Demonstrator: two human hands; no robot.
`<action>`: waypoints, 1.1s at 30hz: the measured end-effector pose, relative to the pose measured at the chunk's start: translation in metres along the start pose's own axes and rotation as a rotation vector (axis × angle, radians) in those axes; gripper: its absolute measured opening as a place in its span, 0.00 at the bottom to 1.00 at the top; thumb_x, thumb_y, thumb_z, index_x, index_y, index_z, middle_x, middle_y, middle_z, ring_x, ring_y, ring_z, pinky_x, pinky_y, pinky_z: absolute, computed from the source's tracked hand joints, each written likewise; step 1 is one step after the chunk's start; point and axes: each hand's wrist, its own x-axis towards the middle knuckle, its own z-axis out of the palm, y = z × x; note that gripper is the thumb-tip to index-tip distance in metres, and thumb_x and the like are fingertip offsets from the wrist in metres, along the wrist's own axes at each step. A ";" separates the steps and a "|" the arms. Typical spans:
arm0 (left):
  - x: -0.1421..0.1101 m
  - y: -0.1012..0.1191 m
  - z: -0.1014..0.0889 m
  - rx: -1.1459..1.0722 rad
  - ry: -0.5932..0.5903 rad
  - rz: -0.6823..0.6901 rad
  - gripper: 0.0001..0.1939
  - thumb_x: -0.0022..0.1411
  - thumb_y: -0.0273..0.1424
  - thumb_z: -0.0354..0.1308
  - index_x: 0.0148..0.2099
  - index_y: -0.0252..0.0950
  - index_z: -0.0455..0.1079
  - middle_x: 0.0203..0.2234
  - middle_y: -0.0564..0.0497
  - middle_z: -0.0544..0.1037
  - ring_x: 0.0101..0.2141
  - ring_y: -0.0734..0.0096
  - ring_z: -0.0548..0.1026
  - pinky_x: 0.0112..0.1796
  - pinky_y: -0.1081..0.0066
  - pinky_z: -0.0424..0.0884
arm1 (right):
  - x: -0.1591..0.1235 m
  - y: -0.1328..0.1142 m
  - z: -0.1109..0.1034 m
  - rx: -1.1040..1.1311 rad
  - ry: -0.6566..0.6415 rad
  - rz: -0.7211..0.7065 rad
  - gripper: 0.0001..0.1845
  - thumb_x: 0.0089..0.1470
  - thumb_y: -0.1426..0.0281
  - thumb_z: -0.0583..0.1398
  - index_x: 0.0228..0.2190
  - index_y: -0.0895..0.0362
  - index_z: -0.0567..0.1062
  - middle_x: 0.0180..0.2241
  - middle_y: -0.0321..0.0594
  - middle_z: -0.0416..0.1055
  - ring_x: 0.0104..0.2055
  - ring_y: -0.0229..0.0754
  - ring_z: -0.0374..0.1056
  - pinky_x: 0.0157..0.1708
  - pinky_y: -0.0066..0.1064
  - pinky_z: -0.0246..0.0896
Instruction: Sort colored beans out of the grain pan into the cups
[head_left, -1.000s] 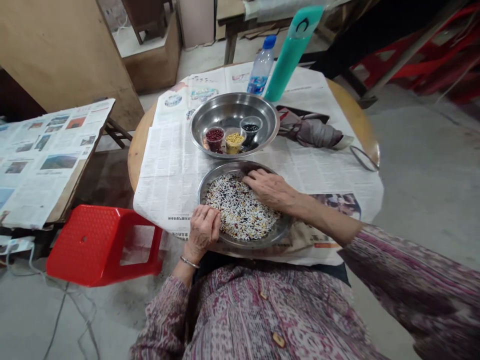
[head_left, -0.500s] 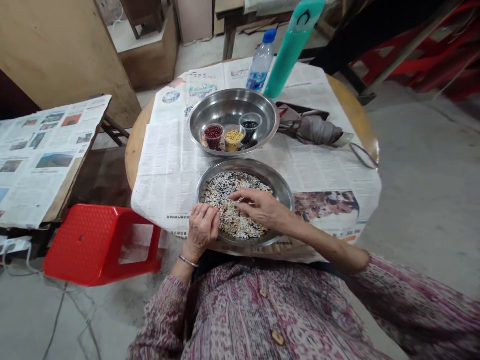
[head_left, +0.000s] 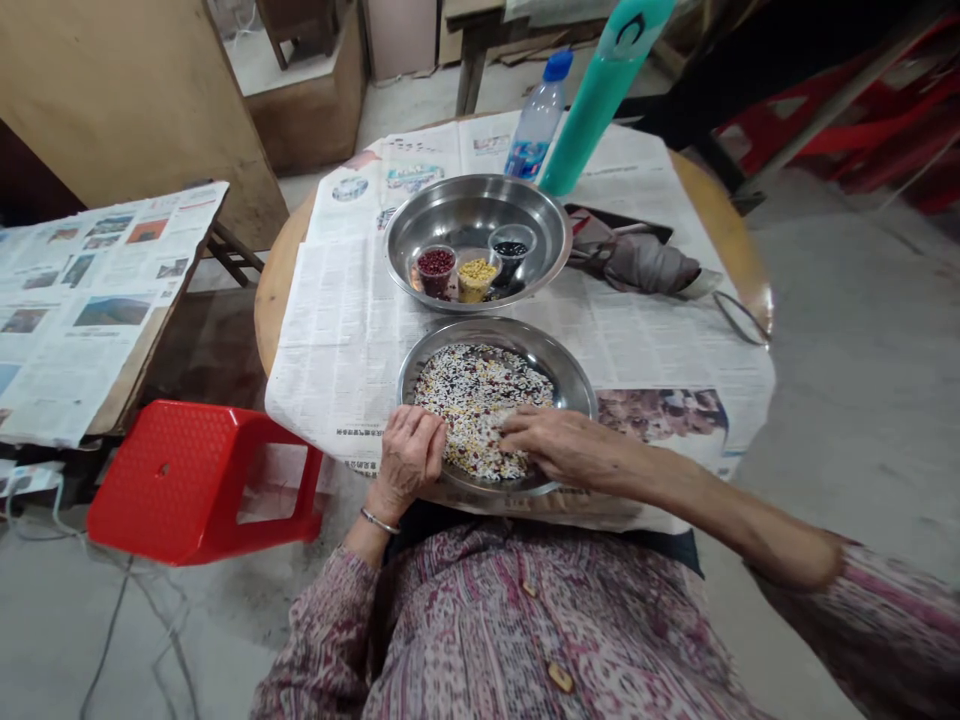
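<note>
A steel basin [head_left: 581,385] near the table's front edge holds a mix of white grains and yellow, dark red and black beans [head_left: 480,400]. My left hand [head_left: 409,450], with a bracelet at its wrist, is curled over the basin's left front rim. Inside the basin's right side, my right hand [head_left: 559,445] has its fingers bent together with the tips down at the mix. Whatever lies between those fingertips is hidden. Behind, a larger steel basin [head_left: 555,230] holds clear cups of red beans [head_left: 436,272], yellow beans [head_left: 477,276] and black beans [head_left: 512,253].
Newspaper [head_left: 337,330] covers the round table. A plastic bottle [head_left: 536,125] and a tall teal container [head_left: 604,100] stand behind the larger basin. To its right lies a folded grey umbrella-like bundle [head_left: 637,255]. A red stool [head_left: 169,480] is at left, by a newspaper-covered table [head_left: 90,330].
My right hand has moved right and slightly nearer me within the basin, and its fingers have closed together. My left hand stays at the rim. The view has shifted a little.
</note>
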 end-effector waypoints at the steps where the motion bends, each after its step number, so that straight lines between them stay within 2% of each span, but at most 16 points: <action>1: 0.000 0.000 0.000 0.006 -0.004 0.001 0.12 0.74 0.28 0.47 0.37 0.37 0.67 0.30 0.48 0.74 0.35 0.64 0.71 0.41 0.63 0.69 | 0.008 -0.003 0.001 -0.019 0.048 -0.022 0.20 0.48 0.85 0.55 0.35 0.53 0.79 0.38 0.40 0.78 0.43 0.44 0.70 0.44 0.35 0.65; 4: -0.001 -0.001 0.001 0.012 -0.007 0.005 0.12 0.74 0.28 0.47 0.37 0.37 0.67 0.30 0.48 0.74 0.35 0.64 0.72 0.41 0.63 0.69 | 0.031 -0.004 0.002 -0.062 0.184 -0.063 0.27 0.49 0.85 0.54 0.48 0.53 0.77 0.49 0.42 0.76 0.50 0.46 0.69 0.50 0.39 0.67; 7: -0.002 -0.002 0.002 0.001 0.006 0.009 0.11 0.74 0.27 0.47 0.37 0.37 0.67 0.31 0.48 0.74 0.35 0.64 0.72 0.42 0.63 0.69 | 0.043 0.004 0.002 -0.108 0.312 -0.012 0.32 0.51 0.85 0.53 0.55 0.53 0.72 0.56 0.44 0.72 0.57 0.48 0.65 0.57 0.45 0.64; 11: -0.003 -0.002 0.003 -0.002 -0.002 0.001 0.11 0.74 0.27 0.48 0.37 0.37 0.67 0.31 0.48 0.74 0.36 0.64 0.71 0.42 0.63 0.69 | 0.043 0.021 0.005 -0.128 0.413 0.222 0.26 0.58 0.78 0.53 0.56 0.54 0.71 0.55 0.47 0.72 0.56 0.51 0.65 0.57 0.47 0.65; 14: -0.003 -0.003 0.003 -0.001 -0.009 -0.002 0.11 0.74 0.28 0.48 0.37 0.37 0.67 0.31 0.48 0.74 0.36 0.64 0.71 0.42 0.63 0.69 | 0.042 0.025 0.008 -0.114 0.396 0.360 0.23 0.60 0.66 0.58 0.56 0.56 0.71 0.51 0.50 0.71 0.54 0.55 0.65 0.54 0.48 0.67; 16: -0.003 -0.003 0.003 0.003 -0.012 0.000 0.11 0.74 0.28 0.48 0.37 0.37 0.67 0.31 0.48 0.74 0.36 0.64 0.72 0.43 0.63 0.69 | 0.046 0.022 0.010 -0.093 0.372 0.377 0.21 0.60 0.63 0.59 0.53 0.57 0.73 0.50 0.51 0.71 0.53 0.56 0.66 0.52 0.46 0.67; 19: -0.004 -0.004 0.004 0.002 -0.014 0.002 0.11 0.73 0.28 0.48 0.37 0.36 0.68 0.31 0.48 0.74 0.36 0.63 0.72 0.42 0.63 0.69 | 0.058 0.013 0.013 -0.006 0.320 0.309 0.12 0.59 0.72 0.56 0.43 0.58 0.77 0.44 0.50 0.73 0.47 0.50 0.68 0.48 0.40 0.66; 22: -0.005 -0.004 0.003 -0.003 -0.013 -0.007 0.10 0.73 0.28 0.48 0.38 0.36 0.68 0.31 0.48 0.74 0.37 0.63 0.72 0.43 0.62 0.70 | 0.065 0.003 0.012 0.145 0.281 0.266 0.11 0.53 0.78 0.56 0.34 0.57 0.77 0.36 0.44 0.75 0.38 0.44 0.69 0.43 0.34 0.64; 25: -0.006 -0.003 0.003 -0.036 0.017 -0.028 0.09 0.73 0.28 0.48 0.41 0.36 0.68 0.34 0.47 0.75 0.39 0.64 0.73 0.44 0.62 0.71 | 0.061 -0.008 0.010 0.318 0.286 0.242 0.11 0.51 0.78 0.57 0.33 0.57 0.78 0.31 0.39 0.76 0.34 0.41 0.70 0.39 0.32 0.63; 28: -0.006 -0.001 0.002 -0.079 0.046 -0.048 0.07 0.74 0.28 0.48 0.45 0.35 0.68 0.39 0.44 0.75 0.43 0.63 0.73 0.47 0.62 0.72 | 0.051 -0.023 0.012 0.384 0.267 0.155 0.13 0.53 0.79 0.56 0.34 0.57 0.79 0.33 0.40 0.77 0.35 0.40 0.71 0.39 0.32 0.65; 33: -0.009 -0.002 0.003 -0.088 0.040 -0.070 0.08 0.74 0.29 0.48 0.47 0.35 0.67 0.41 0.44 0.75 0.46 0.62 0.73 0.49 0.60 0.73 | 0.045 -0.041 0.030 0.249 0.221 -0.078 0.13 0.59 0.78 0.56 0.40 0.57 0.79 0.43 0.47 0.76 0.45 0.44 0.72 0.45 0.36 0.68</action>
